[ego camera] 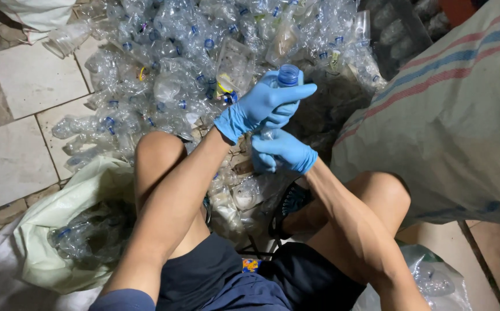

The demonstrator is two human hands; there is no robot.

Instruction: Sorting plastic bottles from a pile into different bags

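Both gloved hands closed on one clear crushed plastic bottle with a blue screw cap (287, 78), held upright at frame centre.

Left hand (264, 103), blue glove, fingers wrapped at the neck under the cap; right hand (281, 152), blue glove, fingers clasped round the body at 6 o'clock. Heap of clear crushed bottles (175, 63) at 11 o'clock; striped woven sack (451, 121) at 3 o'clock; pale green bag (59, 230) at 8 o'clock.

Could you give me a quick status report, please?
Left hand grips blue-capped bottle top. Right hand holds its body. Bottle pile ahead.

Blue gloves on hands (264, 106), dark shorts (232, 279)
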